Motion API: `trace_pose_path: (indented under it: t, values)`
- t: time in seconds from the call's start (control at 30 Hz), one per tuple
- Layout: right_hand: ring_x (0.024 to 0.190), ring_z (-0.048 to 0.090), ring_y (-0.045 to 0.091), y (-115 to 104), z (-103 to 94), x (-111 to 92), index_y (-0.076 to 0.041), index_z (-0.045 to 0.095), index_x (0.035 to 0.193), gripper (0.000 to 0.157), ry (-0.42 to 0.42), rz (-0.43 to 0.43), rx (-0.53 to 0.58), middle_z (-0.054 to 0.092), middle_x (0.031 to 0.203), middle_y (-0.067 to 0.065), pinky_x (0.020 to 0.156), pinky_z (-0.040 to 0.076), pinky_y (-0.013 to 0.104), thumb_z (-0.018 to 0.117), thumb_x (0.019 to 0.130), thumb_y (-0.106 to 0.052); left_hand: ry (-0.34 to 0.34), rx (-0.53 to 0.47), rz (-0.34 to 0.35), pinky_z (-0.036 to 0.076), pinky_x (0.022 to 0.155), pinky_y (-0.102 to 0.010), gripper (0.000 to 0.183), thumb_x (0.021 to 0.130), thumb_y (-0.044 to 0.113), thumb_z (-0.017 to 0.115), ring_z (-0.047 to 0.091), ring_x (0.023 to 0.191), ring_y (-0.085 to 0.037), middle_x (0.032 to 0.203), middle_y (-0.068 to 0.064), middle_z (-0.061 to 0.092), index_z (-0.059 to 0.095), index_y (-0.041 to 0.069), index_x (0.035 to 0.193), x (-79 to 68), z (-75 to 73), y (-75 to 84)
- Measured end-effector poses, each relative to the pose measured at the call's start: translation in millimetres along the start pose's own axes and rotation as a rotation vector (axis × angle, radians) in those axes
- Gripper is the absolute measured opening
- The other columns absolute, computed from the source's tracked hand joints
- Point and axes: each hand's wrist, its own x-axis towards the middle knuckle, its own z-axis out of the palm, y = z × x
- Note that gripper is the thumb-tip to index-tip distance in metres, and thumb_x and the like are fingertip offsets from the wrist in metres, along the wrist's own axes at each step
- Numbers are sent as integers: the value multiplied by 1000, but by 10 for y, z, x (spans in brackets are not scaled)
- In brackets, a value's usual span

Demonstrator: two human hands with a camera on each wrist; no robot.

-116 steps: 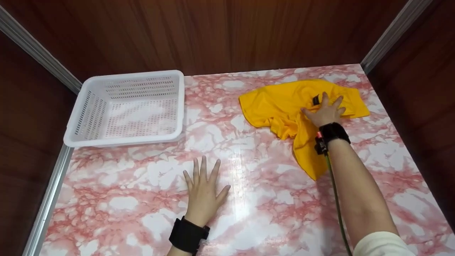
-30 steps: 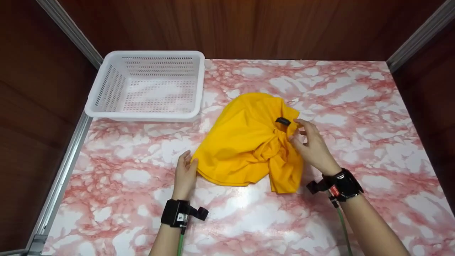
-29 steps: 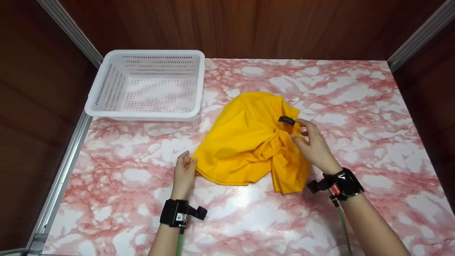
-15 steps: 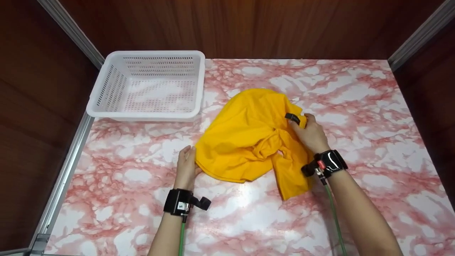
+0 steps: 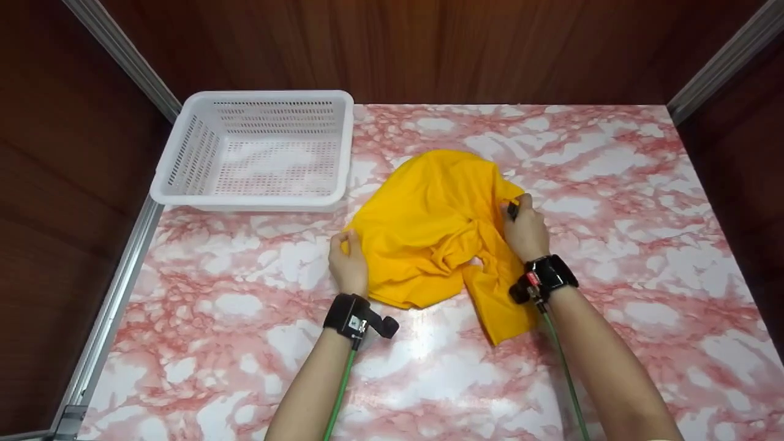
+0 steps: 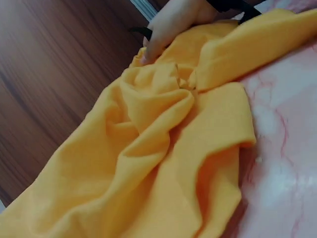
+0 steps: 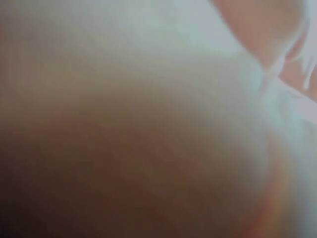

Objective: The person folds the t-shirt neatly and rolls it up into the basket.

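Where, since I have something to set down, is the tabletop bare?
Bare: between the right grip and right wall; between the yellow cloth and back wall; in front of the white basket, left of the left grip. Crowded: the middle, where both grips hold the cloth.

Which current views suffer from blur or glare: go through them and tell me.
Head view: mostly clear, with glare on the marble-patterned tabletop near the yellow garment; left wrist view: slightly soft, though the garment's folds show; right wrist view: heavily blurred and hazy, too smeared to name things surely.
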Motion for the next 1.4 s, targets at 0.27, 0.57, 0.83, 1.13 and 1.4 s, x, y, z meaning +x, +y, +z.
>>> trace_pose_path:
  t: [0.27, 0.57, 0.83, 1.13, 1.4]
  values:
    - [95, 58, 54, 217, -277, 76, -2, 39, 124, 31, -18, -47, 21, 58, 102, 39, 75, 46, 59, 43, 98, -18, -69, 197, 381, 49, 82, -41, 17, 96, 20, 54, 63, 88, -32, 99, -16, 68, 61, 5, 98, 186, -81, 67]
    - [96, 56, 52, 525, -670, 125, 0, 41, 122, 32, 34, -65, 30, 55, 107, 40, 75, 44, 55, 39, 100, -24, -172, 353, 616, 50, 76, -38, 18, 98, 18, 51, 63, 83, -29, 90, -13, 67, 62, 4, 100, 416, -151, 166]
    - [92, 52, 45, 767, -930, 92, 1, 44, 119, 37, 117, -29, 64, 55, 108, 35, 76, 41, 51, 41, 99, -30, -188, 548, 711, 52, 68, -44, 18, 100, 16, 46, 64, 77, -35, 85, -17, 65, 56, 3, 105, 496, -47, 190]
    - [100, 54, 47, 1006, -1071, 110, 1, 47, 118, 37, 175, -38, 51, 58, 108, 33, 85, 40, 55, 44, 99, -30, -202, 779, 851, 54, 63, -45, 19, 101, 7, 37, 63, 70, -38, 74, -21, 61, 51, -5, 107, 640, 104, 283]
    - [95, 54, 49, 1199, -1053, 101, -1, 44, 123, 41, 56, -71, -10, 56, 104, 34, 81, 39, 58, 48, 98, -33, -286, 831, 748, 54, 64, -47, 22, 101, 6, 37, 64, 77, -38, 86, -22, 61, 47, 1, 119, 790, 124, 291]
